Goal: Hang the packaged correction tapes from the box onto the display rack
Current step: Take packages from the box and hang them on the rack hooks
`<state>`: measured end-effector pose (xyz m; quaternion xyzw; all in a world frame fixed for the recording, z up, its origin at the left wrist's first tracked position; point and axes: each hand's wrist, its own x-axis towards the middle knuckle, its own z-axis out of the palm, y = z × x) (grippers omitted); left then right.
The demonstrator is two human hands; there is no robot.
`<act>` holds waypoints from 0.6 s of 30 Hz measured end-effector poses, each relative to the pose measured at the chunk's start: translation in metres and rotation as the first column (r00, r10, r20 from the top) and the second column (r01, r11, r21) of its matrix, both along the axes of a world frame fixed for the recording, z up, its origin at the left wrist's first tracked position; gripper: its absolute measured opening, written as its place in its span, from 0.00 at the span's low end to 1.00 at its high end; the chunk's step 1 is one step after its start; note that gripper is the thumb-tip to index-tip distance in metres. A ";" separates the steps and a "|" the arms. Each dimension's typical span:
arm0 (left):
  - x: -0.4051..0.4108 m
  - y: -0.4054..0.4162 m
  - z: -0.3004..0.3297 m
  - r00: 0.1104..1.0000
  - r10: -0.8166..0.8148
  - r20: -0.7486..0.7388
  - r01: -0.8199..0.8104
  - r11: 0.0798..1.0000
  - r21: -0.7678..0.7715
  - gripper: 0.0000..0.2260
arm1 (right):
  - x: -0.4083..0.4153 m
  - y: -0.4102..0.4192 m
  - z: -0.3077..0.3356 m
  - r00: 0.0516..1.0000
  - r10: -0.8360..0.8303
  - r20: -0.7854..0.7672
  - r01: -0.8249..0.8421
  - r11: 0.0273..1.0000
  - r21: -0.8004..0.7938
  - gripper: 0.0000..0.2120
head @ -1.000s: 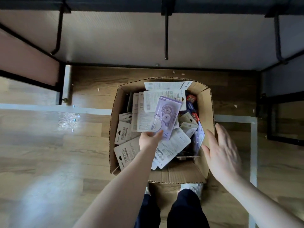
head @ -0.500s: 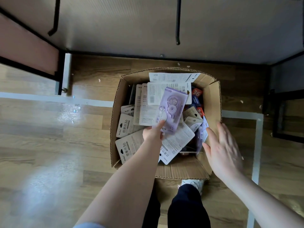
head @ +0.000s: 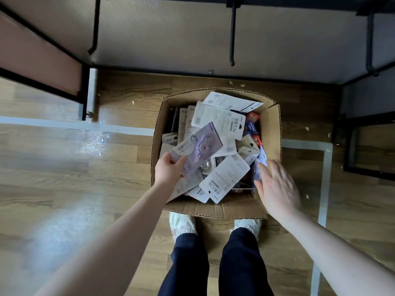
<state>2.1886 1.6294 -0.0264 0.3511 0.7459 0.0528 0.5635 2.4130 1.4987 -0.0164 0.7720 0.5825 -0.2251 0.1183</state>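
The box (head: 270, 133) is brown corrugated cardboard, matt, its cut rims showing fluting. At its 12 o'clock lie matt white paper backing cards (head: 218, 122); the purple correction tape pack (head: 198, 146) carries a glossy clear plastic blister. The floor (head: 64, 167) is wood-grain plank with a shiny glare at 9 o'clock. The rack hooks (head: 232, 35) look like matt black metal.

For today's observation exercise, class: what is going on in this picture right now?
A person stands over an open cardboard box full of packaged correction tapes. The left hand holds a purple pack by its lower end, above the pile. The right hand, fingers straight, reaches in at the box's right side. The hooks above are bare.
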 end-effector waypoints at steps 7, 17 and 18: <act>-0.020 0.011 0.016 0.911 -0.311 -0.270 0.385 0.876 0.290 0.09 | -0.043 -0.001 -0.018 0.985 0.045 -0.164 -0.072 0.985 -0.159 0.31; -0.024 0.013 0.000 0.873 -0.397 -0.284 0.478 0.813 0.333 0.09 | -0.100 0.006 -0.072 0.990 -0.078 -0.117 0.041 0.956 -0.291 0.53; -0.025 0.013 -0.002 0.870 -0.405 -0.282 0.485 0.808 0.335 0.09 | -0.102 0.008 -0.075 0.989 -0.097 -0.111 0.061 0.955 -0.292 0.53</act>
